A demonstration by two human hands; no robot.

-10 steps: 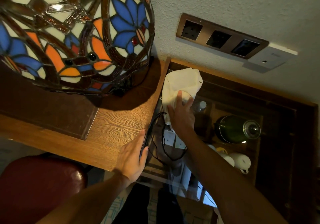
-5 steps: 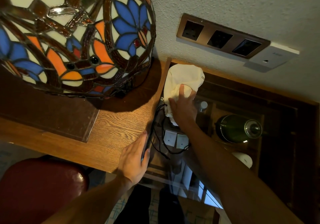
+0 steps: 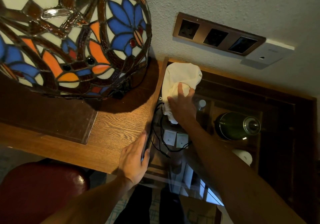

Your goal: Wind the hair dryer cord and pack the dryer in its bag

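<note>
A cream cloth bag [image 3: 180, 75] lies bulging on the glass top [image 3: 225, 102] beside the desk, close to the wall. My right hand [image 3: 181, 106] presses down on its bunched lower end, fingers spread over the cloth and gripping it. Thin black cord [image 3: 161, 137] trails in loops from under that hand across the glass. The hair dryer itself is not in sight; whether it is inside the bag I cannot tell. My left hand [image 3: 135, 159] is at the wooden desk's [image 3: 112, 130] right edge, fingers curled round a thin dark strip that runs along that edge.
A large stained-glass lamp [image 3: 69, 33] fills the desk's left and back. Wall sockets [image 3: 218, 35] sit above the bag. Under the glass are a green kettle [image 3: 237, 126], white cups [image 3: 244, 156] and sachets [image 3: 174, 138]. A red chair [image 3: 39, 189] stands at lower left.
My right hand has slid a little farther up the bag toward the wall, and the bag has shifted slightly with it. My left hand has stayed at the desk edge.
</note>
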